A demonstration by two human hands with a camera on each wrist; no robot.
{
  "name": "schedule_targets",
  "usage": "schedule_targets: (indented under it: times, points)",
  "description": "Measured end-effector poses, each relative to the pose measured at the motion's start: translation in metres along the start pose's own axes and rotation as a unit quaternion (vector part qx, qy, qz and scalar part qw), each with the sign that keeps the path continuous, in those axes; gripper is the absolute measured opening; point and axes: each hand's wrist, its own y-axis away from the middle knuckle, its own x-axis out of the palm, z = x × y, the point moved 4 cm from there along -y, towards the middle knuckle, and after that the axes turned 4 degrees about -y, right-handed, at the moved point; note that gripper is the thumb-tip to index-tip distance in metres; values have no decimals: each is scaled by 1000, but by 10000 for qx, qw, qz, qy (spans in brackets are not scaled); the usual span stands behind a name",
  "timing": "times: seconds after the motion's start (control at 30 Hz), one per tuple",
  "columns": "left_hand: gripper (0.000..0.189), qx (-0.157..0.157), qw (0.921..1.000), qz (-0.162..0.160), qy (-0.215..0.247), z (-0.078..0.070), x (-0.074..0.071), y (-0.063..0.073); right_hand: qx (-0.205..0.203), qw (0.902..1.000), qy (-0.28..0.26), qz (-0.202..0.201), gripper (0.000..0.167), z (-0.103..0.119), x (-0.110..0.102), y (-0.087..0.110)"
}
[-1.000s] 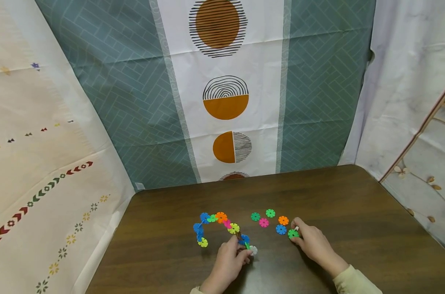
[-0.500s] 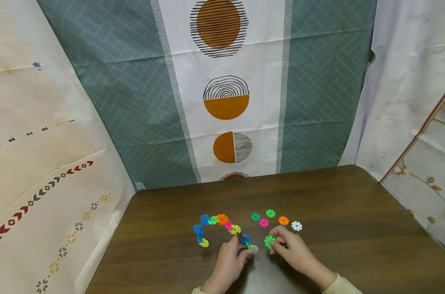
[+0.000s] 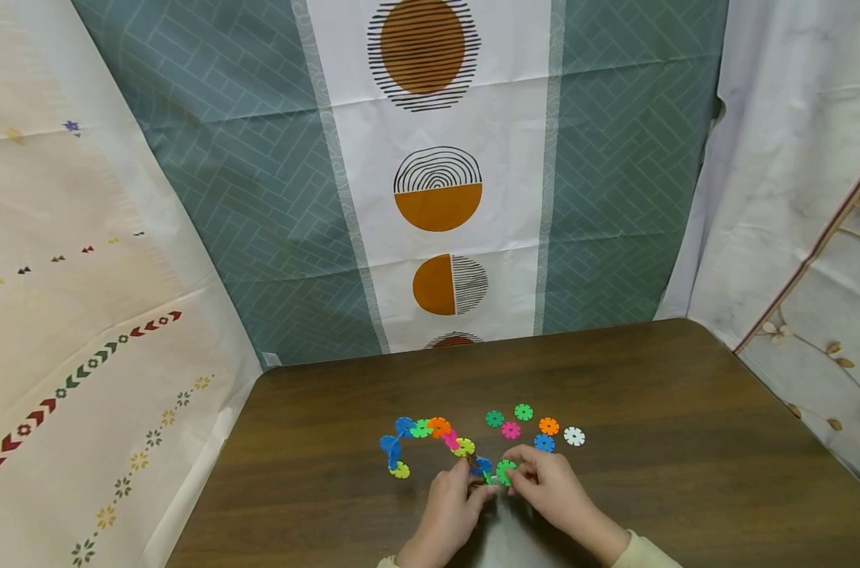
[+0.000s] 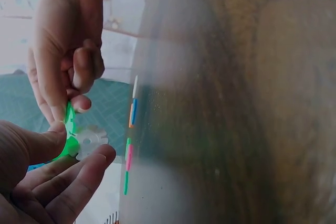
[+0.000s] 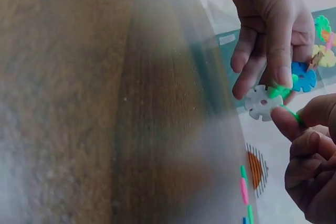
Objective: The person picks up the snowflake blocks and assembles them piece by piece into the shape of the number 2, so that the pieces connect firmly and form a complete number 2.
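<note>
A curved chain of slotted snowflake discs in blue, green, orange, pink and yellow (image 3: 463, 447) lies in the head view. My left hand (image 3: 444, 509) pinches its near end, thumb on a green disc (image 5: 282, 91) that joins a translucent whitish disc (image 5: 262, 103). Between thumb and fingers, my right hand (image 3: 554, 483) pinches a loose bright green disc (image 3: 505, 472). That disc stands edge-on at the rim of the whitish one; whether their slots are engaged I cannot tell. In the head view, the fingers largely hide the whitish disc.
Behind the right hand, loose discs lie flat on the brown wooden table (image 3: 316, 505): a white one (image 3: 574, 436), a blue one (image 3: 544, 442), an orange one (image 3: 548, 426), a pink one (image 3: 510, 430) and two green ones (image 3: 523, 412). Fabric hangs behind the table.
My right hand has picked up the green disc beside the white one and carried it left to the chain's end. The chain has shifted slightly right with my left hand.
</note>
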Motion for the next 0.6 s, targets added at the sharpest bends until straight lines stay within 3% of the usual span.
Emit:
schedule_targets:
  times: [0.13,0.37,0.6]
  points:
    - [16,-88,10000,28,0,0,1,0,76,9997,228,-53,12,3,1,-1]
    - [19,-240,9993,54,274,1,2,-1,340,9990,-225,187,20,1,4,-2]
    - [20,-166,9991,-75,394,2,1,0,553,9970,-456,299,25,-3,4,-1]
